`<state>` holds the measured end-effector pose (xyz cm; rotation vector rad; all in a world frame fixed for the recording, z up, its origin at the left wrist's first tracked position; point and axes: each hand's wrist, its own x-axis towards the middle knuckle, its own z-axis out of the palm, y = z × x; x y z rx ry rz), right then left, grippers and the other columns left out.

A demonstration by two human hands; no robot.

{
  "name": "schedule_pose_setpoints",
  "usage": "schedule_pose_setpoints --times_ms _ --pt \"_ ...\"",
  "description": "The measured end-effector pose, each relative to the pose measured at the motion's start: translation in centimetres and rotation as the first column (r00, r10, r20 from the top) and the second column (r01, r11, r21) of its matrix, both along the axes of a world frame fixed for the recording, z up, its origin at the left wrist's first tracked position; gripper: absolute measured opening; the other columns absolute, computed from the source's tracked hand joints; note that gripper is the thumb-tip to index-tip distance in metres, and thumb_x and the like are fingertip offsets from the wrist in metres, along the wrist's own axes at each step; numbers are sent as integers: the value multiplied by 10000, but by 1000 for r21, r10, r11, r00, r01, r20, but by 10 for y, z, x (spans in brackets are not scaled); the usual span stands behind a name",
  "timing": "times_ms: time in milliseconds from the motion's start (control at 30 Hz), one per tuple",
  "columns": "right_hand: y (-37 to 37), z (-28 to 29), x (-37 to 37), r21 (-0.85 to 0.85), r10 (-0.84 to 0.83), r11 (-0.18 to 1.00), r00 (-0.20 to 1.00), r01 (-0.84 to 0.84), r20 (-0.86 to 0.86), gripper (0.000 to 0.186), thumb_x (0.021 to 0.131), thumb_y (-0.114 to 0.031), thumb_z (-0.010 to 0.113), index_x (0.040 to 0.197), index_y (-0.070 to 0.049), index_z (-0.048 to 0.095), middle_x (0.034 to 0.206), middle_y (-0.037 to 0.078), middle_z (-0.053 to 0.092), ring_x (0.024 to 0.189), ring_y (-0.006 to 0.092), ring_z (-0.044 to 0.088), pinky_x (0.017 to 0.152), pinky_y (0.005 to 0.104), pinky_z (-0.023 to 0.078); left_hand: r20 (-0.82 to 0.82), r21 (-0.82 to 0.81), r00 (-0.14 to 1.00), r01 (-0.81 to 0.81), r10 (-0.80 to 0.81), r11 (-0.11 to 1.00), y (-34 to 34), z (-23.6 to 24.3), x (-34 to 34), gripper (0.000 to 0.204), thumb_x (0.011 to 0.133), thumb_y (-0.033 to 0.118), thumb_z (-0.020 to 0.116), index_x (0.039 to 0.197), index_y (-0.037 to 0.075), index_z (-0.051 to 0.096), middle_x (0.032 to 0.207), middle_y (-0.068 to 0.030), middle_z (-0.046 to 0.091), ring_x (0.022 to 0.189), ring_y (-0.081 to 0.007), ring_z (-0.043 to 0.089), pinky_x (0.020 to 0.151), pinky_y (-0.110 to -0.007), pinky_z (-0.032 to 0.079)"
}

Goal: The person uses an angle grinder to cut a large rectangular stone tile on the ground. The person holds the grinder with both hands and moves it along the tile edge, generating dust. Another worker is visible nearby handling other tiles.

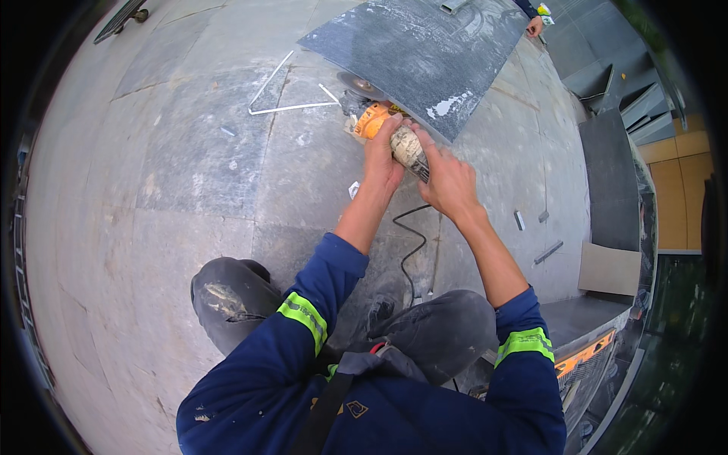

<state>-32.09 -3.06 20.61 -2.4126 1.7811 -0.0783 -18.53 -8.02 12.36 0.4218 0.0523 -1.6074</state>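
Note:
Both hands grip an orange angle grinder (375, 119) with a dust-covered body. My left hand (381, 157) wraps the front of it, close to the round cutting disc (358, 85). My right hand (447, 176) closes on the rear of its handle, where a black cord (409, 250) runs back toward my knees. The disc sits at the near edge of a large dark grey stone tile (413, 47) that lies on the paved floor. I am crouching, knees in dusty dark trousers below the arms.
A metal triangle-shaped square (284, 95) lies on the paving left of the grinder. Stacked grey tiles (610, 178) and a beige board (609, 269) are at the right. Small offcuts (547, 252) lie on the floor. Another person's hand (535, 26) shows at the top right.

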Motion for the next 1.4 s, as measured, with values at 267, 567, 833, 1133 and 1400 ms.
schedule_pose_setpoints --times_ms 267,567,833,1133,1400 --pt "25 15 -14 11 -2 1000 1000 2 -2 1057 798 -140 866 1697 -315 339 1082 226 730 949 476 767 793 580 623 50 14 998 -37 36 999 24 0 -20 238 989 126 759 1173 33 640 1024 -108 741 944 -231 755 883 -390 657" --pt "9 10 0 31 -13 999 1000 14 -12 1055 788 -135 846 1687 -327 329 1138 233 742 967 493 748 828 606 601 40 31 998 -58 57 998 6 4 -6 189 961 92 760 1109 31 659 961 -102 725 848 -225 748 786 -373 651" --pt "-10 0 11 0 27 1000 1000 -27 1 1057 802 -149 857 1699 -304 320 1102 264 743 953 507 760 816 605 613 57 5 998 -27 27 1000 -18 -12 10 254 975 127 752 1177 33 628 980 -111 721 896 -251 745 834 -407 662" --pt "9 2 -4 12 -4 1000 1000 4 12 1069 795 -156 859 1707 -314 323 1089 231 731 964 479 762 828 579 617 61 27 997 -43 41 999 6 -2 -6 261 975 105 746 1187 18 622 997 -119 725 927 -256 756 858 -411 665" --pt "29 13 -20 18 -3 1000 1000 3 -6 1070 790 -147 868 1697 -317 327 1083 225 730 945 481 763 807 580 621 85 31 996 -33 30 999 31 10 -21 232 978 115 754 1157 16 643 1006 -108 729 931 -233 757 889 -389 656"
